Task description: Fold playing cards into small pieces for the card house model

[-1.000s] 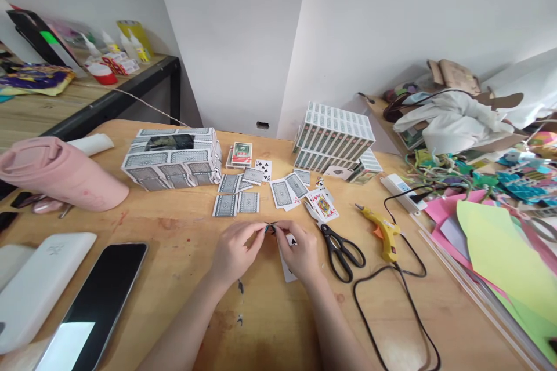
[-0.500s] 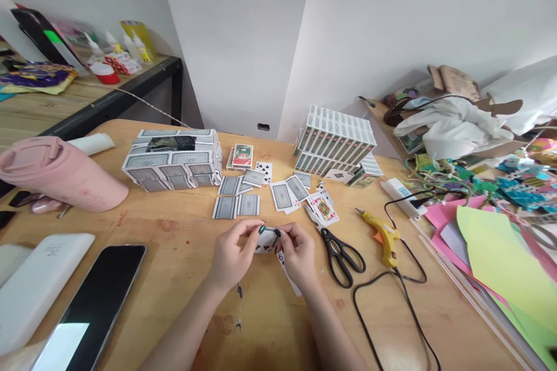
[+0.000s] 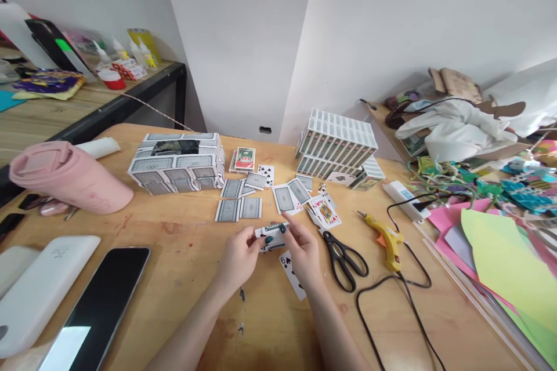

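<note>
Between both hands is a playing card with its edges folded in, patterned strips showing along its long sides. My left hand pinches its left end, thumb on top. My right hand grips the right end, its thumb pressing near the upper corner. A six of spades lies face up on the table, partly under my right hand. Black-handled scissors rest just right of that hand. Beyond the hands lie several grey-backed cards and a face card.
A box covered in cards stands at the back left, a stack of card boxes at the back right. The yellow glue gun and its cable lie right. A pink tumbler, phone and white power bank occupy the left.
The held card has turned from upright to lying flatter, showing its folded-in edges. Both hands have shifted their grip, and more of the six of spades shows. The view has shifted slightly.
</note>
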Tool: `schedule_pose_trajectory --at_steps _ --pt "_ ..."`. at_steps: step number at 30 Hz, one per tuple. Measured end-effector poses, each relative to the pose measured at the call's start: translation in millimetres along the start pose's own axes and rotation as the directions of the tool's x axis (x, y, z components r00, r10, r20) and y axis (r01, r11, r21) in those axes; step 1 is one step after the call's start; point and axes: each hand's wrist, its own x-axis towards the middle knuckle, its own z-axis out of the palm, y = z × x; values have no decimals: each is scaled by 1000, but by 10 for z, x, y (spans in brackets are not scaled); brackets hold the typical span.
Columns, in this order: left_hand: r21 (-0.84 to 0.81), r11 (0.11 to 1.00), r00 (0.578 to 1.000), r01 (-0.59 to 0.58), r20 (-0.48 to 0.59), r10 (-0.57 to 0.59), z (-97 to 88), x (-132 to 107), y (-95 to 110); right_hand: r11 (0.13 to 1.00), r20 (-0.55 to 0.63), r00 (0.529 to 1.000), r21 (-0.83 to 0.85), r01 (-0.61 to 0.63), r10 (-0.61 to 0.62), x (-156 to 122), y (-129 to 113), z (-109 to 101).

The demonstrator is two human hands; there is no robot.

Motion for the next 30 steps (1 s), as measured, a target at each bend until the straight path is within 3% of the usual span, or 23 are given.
schedule_pose_trajectory --at_steps 3,6,10,14,16,20,25,30 --pt "-54 998 1000 -19 3 19 -2 10 21 999 -32 999 -23 -30 29 5 18 0" --pt "-132 991 997 -34 -67 26 -19 30 42 995 -22 996 -50 -89 88 16 52 13" --pt "-89 996 986 -16 -169 0 -48 30 45 981 177 966 -92 -174 188 2 96 41" --pt "48 992 989 -116 -85 119 -55 0 63 975 293 930 -64 -213 223 -37 110 77" --pt "49 990 988 -133 -71 136 -38 -16 81 975 290 933 -15 -220 215 -50 103 90" --pt "-52 997 991 -62 -120 55 24 -48 110 978 233 958 87 -192 167 -56 75 106" --pt "-55 995 996 -87 -28 85 94 -101 144 983 99 991 154 -99 84 -54 53 131" --pt "-21 993 990 -119 -76 117 127 -130 124 980 123 989 169 -101 81 -88 53 161"
